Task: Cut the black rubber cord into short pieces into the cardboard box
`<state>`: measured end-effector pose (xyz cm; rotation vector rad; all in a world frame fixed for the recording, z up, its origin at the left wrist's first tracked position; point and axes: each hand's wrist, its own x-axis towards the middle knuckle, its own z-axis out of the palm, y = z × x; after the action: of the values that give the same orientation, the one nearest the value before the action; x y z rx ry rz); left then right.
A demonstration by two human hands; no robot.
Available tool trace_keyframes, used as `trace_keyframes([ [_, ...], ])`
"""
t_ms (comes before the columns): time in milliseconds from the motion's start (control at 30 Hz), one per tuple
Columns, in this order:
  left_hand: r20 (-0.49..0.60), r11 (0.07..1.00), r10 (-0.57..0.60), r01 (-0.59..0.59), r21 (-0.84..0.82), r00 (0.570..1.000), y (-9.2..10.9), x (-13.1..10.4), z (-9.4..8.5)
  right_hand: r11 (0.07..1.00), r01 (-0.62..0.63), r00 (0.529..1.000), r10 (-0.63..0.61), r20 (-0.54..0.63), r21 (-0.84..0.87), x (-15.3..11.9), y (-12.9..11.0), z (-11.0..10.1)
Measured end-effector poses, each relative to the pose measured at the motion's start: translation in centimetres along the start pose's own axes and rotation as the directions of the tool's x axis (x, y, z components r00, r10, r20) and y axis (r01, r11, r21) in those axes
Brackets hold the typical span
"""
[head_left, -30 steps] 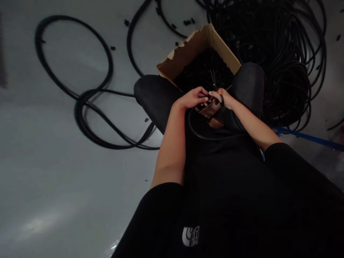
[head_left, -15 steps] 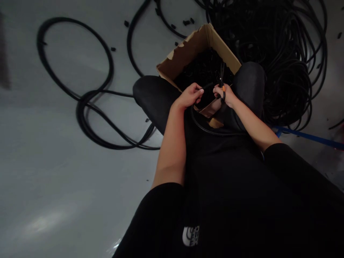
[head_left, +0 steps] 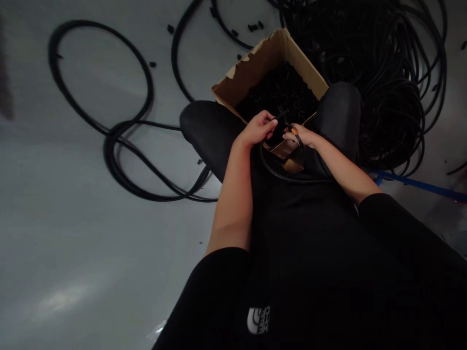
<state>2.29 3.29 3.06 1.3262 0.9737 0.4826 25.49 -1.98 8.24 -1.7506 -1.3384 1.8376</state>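
Between my knees stands a cardboard box (head_left: 237,92) with a ragged rim, holding a heap of short black pieces (head_left: 288,90). My left hand (head_left: 260,129) is closed on a black rubber hose (head_left: 268,165), whose end sticks out over the box past my fingertips. The rest of that length curves down across my lap. In my right hand (head_left: 301,135) are scissors (head_left: 295,132) with black and orange handles. Their blades point up and left, close to the hose end; against the dark heap I cannot tell whether they touch it.
A big tangle of black hose (head_left: 386,97) lies on the floor beyond my right knee. Looser hose loops (head_left: 146,197) spread out on the left. Small black offcuts (head_left: 252,27) dot the grey floor (head_left: 91,253). A blue bar (head_left: 419,183) lies at the right.
The scissors have swung from pointing upward to pointing left, toward the hose end. My right hand has shifted slightly left and down. My left hand keeps its hold on the hose.
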Motion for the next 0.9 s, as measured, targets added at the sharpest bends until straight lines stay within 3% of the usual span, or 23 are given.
trace_keyframes([
  [400,0.014,0.996,0.007,-0.009,0.094,1.0,-1.0,0.0,0.0,0.991,-0.082,0.993,0.09,0.072,-0.109,-1.2,-1.6,-0.2],
  [633,-0.027,0.983,-0.073,0.076,0.167,0.997,-0.8,0.0,0.4,0.978,-0.118,0.99,0.129,0.053,-0.171,-1.8,-2.2,-0.2],
  [800,-0.012,0.986,-0.092,0.093,0.139,0.996,-0.3,-0.1,0.5,0.982,-0.141,0.988,0.148,0.046,-0.126,-2.0,-2.2,-0.1],
  [900,0.016,0.994,-0.058,0.057,0.09,0.998,0.2,-0.3,0.5,0.982,-0.187,0.977,0.189,0.103,-0.023,-2.2,-2.5,-0.2],
])
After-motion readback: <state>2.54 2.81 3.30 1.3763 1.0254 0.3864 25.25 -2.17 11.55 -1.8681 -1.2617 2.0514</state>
